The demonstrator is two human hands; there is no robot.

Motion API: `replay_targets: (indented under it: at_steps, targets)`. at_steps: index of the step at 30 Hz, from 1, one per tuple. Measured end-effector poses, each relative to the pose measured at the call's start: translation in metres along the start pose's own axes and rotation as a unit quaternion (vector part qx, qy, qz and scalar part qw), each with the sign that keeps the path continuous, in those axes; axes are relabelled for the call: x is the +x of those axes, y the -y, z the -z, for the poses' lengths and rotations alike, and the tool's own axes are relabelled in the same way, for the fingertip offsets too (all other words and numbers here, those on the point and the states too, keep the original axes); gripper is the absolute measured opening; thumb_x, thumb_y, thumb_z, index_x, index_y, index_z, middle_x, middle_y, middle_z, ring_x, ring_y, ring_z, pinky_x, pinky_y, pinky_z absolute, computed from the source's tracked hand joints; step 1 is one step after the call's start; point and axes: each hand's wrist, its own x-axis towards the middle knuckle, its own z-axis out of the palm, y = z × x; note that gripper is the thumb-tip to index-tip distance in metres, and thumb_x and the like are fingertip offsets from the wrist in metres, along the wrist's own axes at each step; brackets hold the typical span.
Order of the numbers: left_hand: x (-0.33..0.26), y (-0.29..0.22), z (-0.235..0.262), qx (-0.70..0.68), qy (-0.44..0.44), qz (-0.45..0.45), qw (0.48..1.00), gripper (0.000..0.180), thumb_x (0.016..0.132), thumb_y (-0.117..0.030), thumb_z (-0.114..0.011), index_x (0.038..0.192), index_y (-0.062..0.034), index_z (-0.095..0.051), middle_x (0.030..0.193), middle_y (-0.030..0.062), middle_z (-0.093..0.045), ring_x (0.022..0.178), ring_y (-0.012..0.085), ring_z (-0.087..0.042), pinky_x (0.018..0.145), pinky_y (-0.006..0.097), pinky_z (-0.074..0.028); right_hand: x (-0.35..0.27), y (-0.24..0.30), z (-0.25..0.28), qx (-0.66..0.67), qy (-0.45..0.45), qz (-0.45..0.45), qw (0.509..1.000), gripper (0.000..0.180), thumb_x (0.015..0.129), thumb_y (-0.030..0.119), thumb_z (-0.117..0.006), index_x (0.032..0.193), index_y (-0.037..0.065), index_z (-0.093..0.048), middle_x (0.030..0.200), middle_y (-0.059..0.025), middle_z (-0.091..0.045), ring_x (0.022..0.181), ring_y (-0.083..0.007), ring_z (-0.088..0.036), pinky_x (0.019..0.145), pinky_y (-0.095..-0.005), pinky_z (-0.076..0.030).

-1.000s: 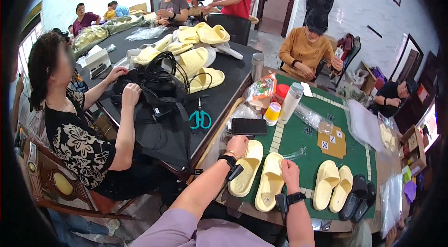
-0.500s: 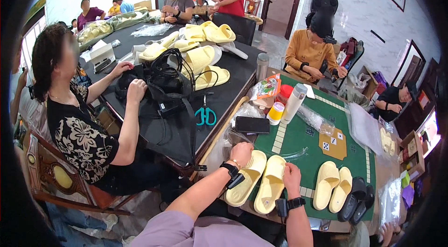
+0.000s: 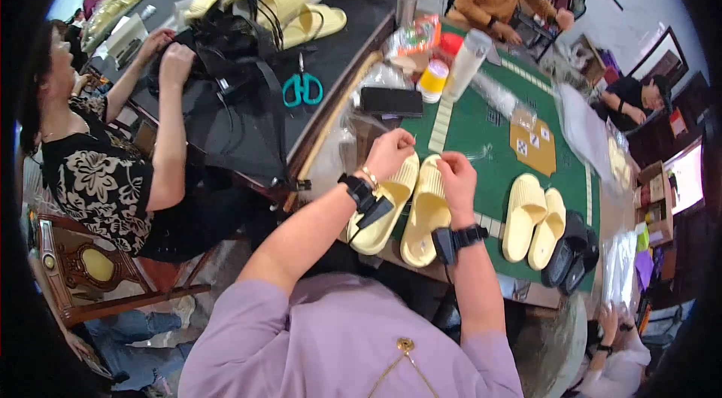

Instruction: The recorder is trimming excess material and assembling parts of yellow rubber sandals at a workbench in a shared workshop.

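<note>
Foam-like yellow slippers (image 3: pixel 406 206) lie side by side at the green counter (image 3: pixel 481 150) edge, likely light, springy and easy to pinch by the strap, where the left hand (image 3: pixel 389 153) and right hand (image 3: pixel 455 180) curl closed on their toe ends.

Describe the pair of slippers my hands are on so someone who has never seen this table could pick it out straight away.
Find the green mat on the table. At its near edge lie two pairs of pale yellow slippers; yours is the left pair, nearer the black phone. Unlike the other pair, which sits beside black slippers, it has the left hand and right hand at its toe ends.
</note>
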Motion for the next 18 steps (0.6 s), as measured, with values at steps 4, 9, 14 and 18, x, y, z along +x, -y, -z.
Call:
replay_targets:
  at_steps: [4, 9, 14, 18]
  targets:
    - [-0.011, 0.000, -0.009, 0.062, 0.031, -0.005, 0.998, 0.009, 0.084, -0.011, -0.065, 0.090, -0.0034, -0.067, 0.087, 0.0143, -0.069, 0.080, 0.0296, -0.067, 0.073, 0.036, -0.053, -0.011, 0.006, -0.017, -0.038, -0.018, 0.001, 0.999, 0.022, 0.087, 0.006, -0.065, 0.108, 0.001, -0.063, 0.081, -0.0034, -0.065, 0.070, -0.0088, -0.059, 0.066, -0.0256, -0.049]
    - [-0.016, -0.001, -0.012, 0.169, -0.003, -0.139, 0.976, 0.010, 0.082, -0.010, -0.067, 0.091, -0.0049, -0.068, 0.084, 0.0112, -0.068, 0.082, 0.0296, -0.064, 0.075, 0.038, -0.051, -0.013, 0.015, -0.016, -0.054, 0.006, 0.005, 0.999, 0.021, 0.088, 0.005, -0.063, 0.109, 0.002, -0.066, 0.083, -0.0049, -0.066, 0.072, -0.0098, -0.060, 0.067, -0.0256, -0.050]
    - [-0.015, 0.000, -0.009, 0.166, 0.016, -0.117, 0.979, 0.010, 0.083, -0.011, -0.065, 0.091, -0.0066, -0.068, 0.085, 0.0095, -0.066, 0.086, 0.0302, -0.062, 0.078, 0.039, -0.050, -0.010, 0.012, -0.020, -0.078, 0.017, 0.014, 0.997, 0.018, 0.090, 0.005, -0.062, 0.106, 0.001, -0.068, 0.089, -0.0016, -0.069, 0.076, -0.0064, -0.060, 0.070, -0.0225, -0.049]
    - [-0.015, 0.005, -0.012, 0.155, 0.017, -0.124, 0.980, 0.009, 0.082, -0.012, -0.066, 0.088, -0.0060, -0.069, 0.085, 0.0103, -0.067, 0.086, 0.0306, -0.063, 0.078, 0.039, -0.050, -0.009, 0.008, -0.017, -0.047, 0.024, -0.006, 0.999, 0.015, 0.088, 0.008, -0.063, 0.100, 0.000, -0.068, 0.092, -0.0096, -0.069, 0.077, -0.0155, -0.065, 0.071, -0.0281, -0.052]
